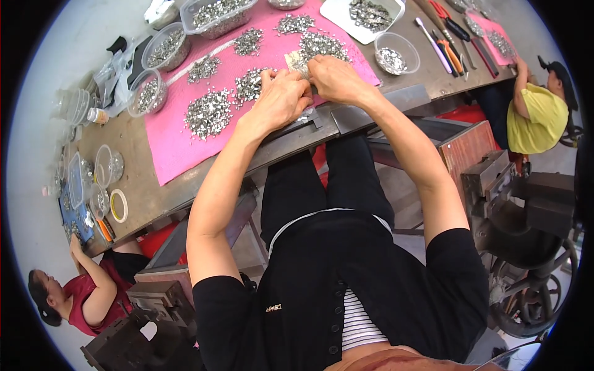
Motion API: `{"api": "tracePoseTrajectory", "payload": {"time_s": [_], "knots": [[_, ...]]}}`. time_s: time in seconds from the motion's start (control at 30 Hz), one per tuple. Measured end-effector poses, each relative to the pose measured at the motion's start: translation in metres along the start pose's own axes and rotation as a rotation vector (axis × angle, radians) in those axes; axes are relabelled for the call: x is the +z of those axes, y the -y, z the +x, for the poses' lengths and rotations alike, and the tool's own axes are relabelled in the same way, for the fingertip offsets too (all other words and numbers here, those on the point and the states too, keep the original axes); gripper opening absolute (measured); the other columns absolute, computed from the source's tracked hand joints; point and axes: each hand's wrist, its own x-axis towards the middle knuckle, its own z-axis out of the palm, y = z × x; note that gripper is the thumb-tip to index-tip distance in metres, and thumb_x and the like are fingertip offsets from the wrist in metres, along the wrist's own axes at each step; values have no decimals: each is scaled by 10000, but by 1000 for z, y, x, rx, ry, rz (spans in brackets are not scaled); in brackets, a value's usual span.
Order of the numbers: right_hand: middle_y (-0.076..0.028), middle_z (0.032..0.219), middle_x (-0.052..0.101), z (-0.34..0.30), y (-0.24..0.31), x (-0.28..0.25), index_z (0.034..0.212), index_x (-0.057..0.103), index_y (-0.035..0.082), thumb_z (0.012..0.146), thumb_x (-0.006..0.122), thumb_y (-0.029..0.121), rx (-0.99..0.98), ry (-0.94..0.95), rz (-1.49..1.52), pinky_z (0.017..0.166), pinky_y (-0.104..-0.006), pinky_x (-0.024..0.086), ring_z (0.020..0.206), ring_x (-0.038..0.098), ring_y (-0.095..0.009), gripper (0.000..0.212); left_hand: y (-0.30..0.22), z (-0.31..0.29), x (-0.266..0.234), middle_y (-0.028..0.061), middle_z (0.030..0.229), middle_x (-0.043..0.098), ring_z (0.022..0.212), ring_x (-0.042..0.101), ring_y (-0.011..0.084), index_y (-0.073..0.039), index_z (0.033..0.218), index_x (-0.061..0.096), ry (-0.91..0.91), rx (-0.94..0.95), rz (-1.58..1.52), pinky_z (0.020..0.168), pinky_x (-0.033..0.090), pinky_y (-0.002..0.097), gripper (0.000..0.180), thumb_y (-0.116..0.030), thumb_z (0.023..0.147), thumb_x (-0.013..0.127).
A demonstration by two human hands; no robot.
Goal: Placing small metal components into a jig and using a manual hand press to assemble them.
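Note:
Both hands work close together at the front edge of a pink cloth (170, 151), among piles of small silvery metal pieces. My left hand (281, 99) is closed with fingers bent, right of one metal pile (247, 86); whatever it pinches is hidden. My right hand (334, 77) is closed too, knuckles up, its fingertips by a pale beige scrap (293, 60). I cannot make out what lies between its fingers. Farther up is another heap of metal pieces (323, 46). Below the hands, a dark metal bar (303, 127) lies along the table edge.
Clear tubs of metal pieces (167, 49) line the back left, and one round tub (396, 54) stands right. A white tray (352, 23) is behind. Pliers (456, 60) and other tools lie right. Co-workers sit on both sides, one in yellow (538, 117), one in red (93, 303).

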Motion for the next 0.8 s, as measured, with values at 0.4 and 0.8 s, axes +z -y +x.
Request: {"api": "tracePoseTrajectory", "payload": {"time_s": [0.4,0.8], "knots": [[-73,863,678,-46,20,-17,1060,639,-18,944,651,55,260,-184,626,719,-278,499,775,619,-119,138,-4,-22,-7,118,796,597,735,575,275,-2,939,542,-273,-141,-287,690,465,387,94,-28,912,629],[-99,1056,706,-65,67,19,999,650,-17,954,627,31,123,-266,719,868,-309,511,955,659,-182,69,-36,-73,-10,102,920,680,819,643,203,-5,1052,657,-495,-405,-388,759,510,325,117,-39,942,638]]}}
